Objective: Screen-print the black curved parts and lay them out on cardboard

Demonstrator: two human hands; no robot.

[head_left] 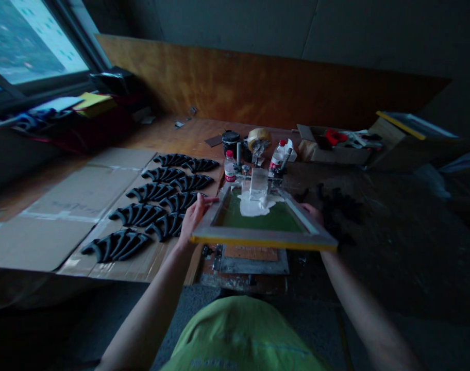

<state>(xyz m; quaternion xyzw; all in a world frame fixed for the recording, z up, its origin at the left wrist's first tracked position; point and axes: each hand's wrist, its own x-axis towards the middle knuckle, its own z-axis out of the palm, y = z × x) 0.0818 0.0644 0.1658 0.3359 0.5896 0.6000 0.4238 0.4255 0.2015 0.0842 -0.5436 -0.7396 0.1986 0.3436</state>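
Note:
A wooden screen-printing frame (263, 238) with green mesh is tilted up at its near edge, hinged at the far end. White ink and a squeegee block (258, 184) sit on the mesh. My left hand (195, 214) grips the frame's left rail, fingers wrapped over it. My right hand (311, 212) is at the right rail, mostly hidden behind the frame. Under the frame lies a metal base plate (254, 263) with an orange-brown pad.
Several black fan-shaped pieces (157, 211) lie in rows on cardboard (61, 206) to the left. A heap of black pieces (337, 206) is on the right. Bottles (230, 167), a black tin and a tape roll (258, 138) stand behind the frame. An open carton (335, 147) sits far right.

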